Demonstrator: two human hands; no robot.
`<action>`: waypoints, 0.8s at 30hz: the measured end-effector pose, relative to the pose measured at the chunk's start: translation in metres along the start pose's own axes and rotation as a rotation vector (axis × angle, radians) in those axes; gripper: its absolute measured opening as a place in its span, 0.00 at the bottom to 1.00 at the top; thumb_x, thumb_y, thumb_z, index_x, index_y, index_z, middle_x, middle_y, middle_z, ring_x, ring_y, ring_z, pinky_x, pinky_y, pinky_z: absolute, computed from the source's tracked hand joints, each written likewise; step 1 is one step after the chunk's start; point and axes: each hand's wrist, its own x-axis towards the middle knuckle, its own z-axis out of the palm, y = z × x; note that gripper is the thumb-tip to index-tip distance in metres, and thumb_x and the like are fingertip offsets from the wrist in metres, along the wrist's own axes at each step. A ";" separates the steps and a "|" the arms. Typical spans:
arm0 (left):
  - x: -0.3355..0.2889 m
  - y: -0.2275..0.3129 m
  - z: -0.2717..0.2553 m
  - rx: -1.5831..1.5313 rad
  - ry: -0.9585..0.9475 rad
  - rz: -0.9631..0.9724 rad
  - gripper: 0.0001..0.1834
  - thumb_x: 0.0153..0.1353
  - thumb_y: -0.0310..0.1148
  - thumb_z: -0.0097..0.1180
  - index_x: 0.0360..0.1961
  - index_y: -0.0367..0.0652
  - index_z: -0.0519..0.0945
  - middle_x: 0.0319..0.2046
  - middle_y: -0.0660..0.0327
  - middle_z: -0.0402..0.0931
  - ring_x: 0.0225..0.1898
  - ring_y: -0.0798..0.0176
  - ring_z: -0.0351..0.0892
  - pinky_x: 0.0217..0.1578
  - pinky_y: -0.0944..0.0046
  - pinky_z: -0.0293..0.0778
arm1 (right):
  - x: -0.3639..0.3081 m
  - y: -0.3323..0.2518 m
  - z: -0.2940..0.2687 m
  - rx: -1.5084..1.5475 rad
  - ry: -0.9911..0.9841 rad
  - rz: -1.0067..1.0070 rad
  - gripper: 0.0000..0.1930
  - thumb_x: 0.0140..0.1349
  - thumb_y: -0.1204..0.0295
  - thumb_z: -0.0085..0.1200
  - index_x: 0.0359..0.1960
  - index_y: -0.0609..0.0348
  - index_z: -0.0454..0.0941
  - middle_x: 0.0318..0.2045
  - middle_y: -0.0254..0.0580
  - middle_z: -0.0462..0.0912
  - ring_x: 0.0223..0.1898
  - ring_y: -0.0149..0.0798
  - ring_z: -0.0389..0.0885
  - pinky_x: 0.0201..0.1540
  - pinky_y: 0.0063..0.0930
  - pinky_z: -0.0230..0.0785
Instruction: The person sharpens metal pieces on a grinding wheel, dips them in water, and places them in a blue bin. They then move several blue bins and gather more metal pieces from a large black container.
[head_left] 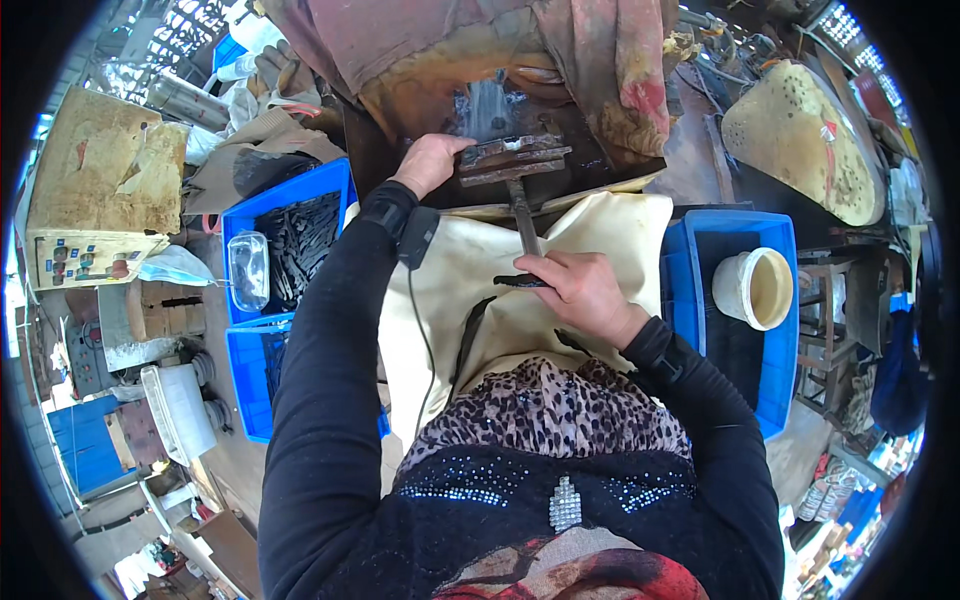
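Observation:
My left hand (428,162) rests on the left end of a rusty metal clamp-like tool (512,160) that sits on a dark workbench under a stained cloth. My right hand (582,292) grips the tool's long metal handle (522,212) low down, along with a thin dark strip (520,281) held across the fingers. A cream-coloured apron (470,270) covers my lap beneath both hands. Another dark strip (468,338) lies on the apron.
A blue crate (290,240) of dark strips stands at my left, a clear plastic container (248,270) on its rim. At my right a blue crate (735,300) holds a cream cup (755,288). A perforated tan block (800,140) lies far right. Worn boxes stand far left.

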 end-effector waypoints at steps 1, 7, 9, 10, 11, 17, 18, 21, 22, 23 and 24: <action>-0.003 0.002 -0.005 0.037 0.014 0.015 0.20 0.51 0.18 0.48 0.44 0.45 0.82 0.38 0.50 0.80 0.41 0.46 0.78 0.44 0.56 0.74 | 0.000 0.000 0.000 -0.001 0.031 -0.025 0.17 0.48 0.74 0.60 0.42 0.51 0.77 0.25 0.40 0.78 0.25 0.46 0.78 0.27 0.36 0.71; -0.028 0.013 -0.031 0.145 0.125 -0.049 0.17 0.51 0.21 0.50 0.43 0.45 0.80 0.36 0.53 0.78 0.41 0.47 0.77 0.42 0.54 0.73 | 0.012 -0.001 -0.004 0.041 0.109 -0.084 0.17 0.47 0.77 0.59 0.42 0.54 0.77 0.27 0.42 0.79 0.27 0.46 0.79 0.29 0.35 0.72; -0.041 0.014 -0.034 0.126 0.333 -0.177 0.17 0.50 0.22 0.54 0.44 0.45 0.79 0.36 0.52 0.76 0.40 0.46 0.76 0.42 0.53 0.73 | 0.029 -0.002 -0.009 0.057 0.148 -0.079 0.16 0.48 0.77 0.59 0.42 0.55 0.77 0.29 0.44 0.80 0.29 0.46 0.80 0.31 0.35 0.73; -0.047 0.016 -0.033 0.130 0.306 -0.191 0.17 0.50 0.22 0.54 0.44 0.45 0.79 0.36 0.52 0.76 0.40 0.46 0.76 0.42 0.53 0.73 | 0.043 -0.001 -0.010 0.087 0.271 -0.073 0.15 0.50 0.75 0.60 0.41 0.56 0.77 0.31 0.45 0.81 0.30 0.46 0.81 0.33 0.33 0.73; -0.052 0.020 -0.030 0.093 0.353 -0.226 0.17 0.50 0.23 0.54 0.44 0.45 0.79 0.36 0.52 0.76 0.40 0.46 0.76 0.42 0.53 0.73 | 0.058 -0.001 -0.012 0.117 0.386 -0.059 0.13 0.52 0.74 0.61 0.41 0.57 0.78 0.33 0.47 0.82 0.31 0.45 0.82 0.34 0.31 0.74; -0.061 0.037 -0.010 0.098 0.428 -0.378 0.12 0.54 0.28 0.55 0.41 0.41 0.80 0.37 0.50 0.79 0.40 0.46 0.78 0.42 0.54 0.75 | 0.165 0.023 -0.048 0.643 0.416 0.186 0.13 0.55 0.68 0.63 0.39 0.58 0.78 0.19 0.25 0.72 0.18 0.20 0.66 0.21 0.18 0.58; -0.061 0.038 -0.011 0.118 0.374 -0.399 0.12 0.55 0.30 0.55 0.41 0.42 0.80 0.37 0.50 0.79 0.40 0.46 0.79 0.42 0.53 0.75 | 0.182 0.027 -0.053 0.793 0.391 0.221 0.12 0.55 0.67 0.64 0.38 0.57 0.78 0.18 0.22 0.70 0.15 0.18 0.61 0.17 0.15 0.52; -0.059 0.041 -0.015 0.124 0.256 -0.502 0.11 0.56 0.33 0.53 0.39 0.43 0.82 0.36 0.50 0.80 0.40 0.47 0.79 0.43 0.53 0.75 | 0.223 0.040 -0.065 0.947 0.311 0.369 0.12 0.55 0.66 0.65 0.36 0.53 0.76 0.15 0.18 0.64 0.12 0.16 0.54 0.13 0.15 0.42; -0.059 0.042 -0.015 0.125 0.257 -0.520 0.11 0.56 0.33 0.53 0.39 0.43 0.82 0.36 0.50 0.80 0.40 0.47 0.79 0.43 0.53 0.75 | 0.234 0.045 -0.068 1.021 0.260 0.401 0.12 0.55 0.66 0.66 0.36 0.52 0.75 0.15 0.18 0.63 0.12 0.16 0.54 0.13 0.15 0.43; -0.059 0.042 -0.016 0.118 0.254 -0.525 0.11 0.56 0.33 0.53 0.39 0.43 0.82 0.36 0.50 0.80 0.40 0.47 0.79 0.43 0.53 0.75 | 0.244 0.050 -0.069 1.030 0.257 0.396 0.12 0.55 0.65 0.66 0.36 0.51 0.75 0.15 0.17 0.62 0.12 0.15 0.54 0.13 0.14 0.42; -0.059 0.042 -0.016 0.125 0.243 -0.522 0.11 0.56 0.34 0.53 0.38 0.43 0.82 0.36 0.50 0.80 0.40 0.47 0.79 0.43 0.53 0.75 | 0.252 0.054 -0.070 1.026 0.243 0.384 0.12 0.55 0.65 0.66 0.36 0.51 0.75 0.15 0.17 0.62 0.12 0.15 0.54 0.13 0.14 0.42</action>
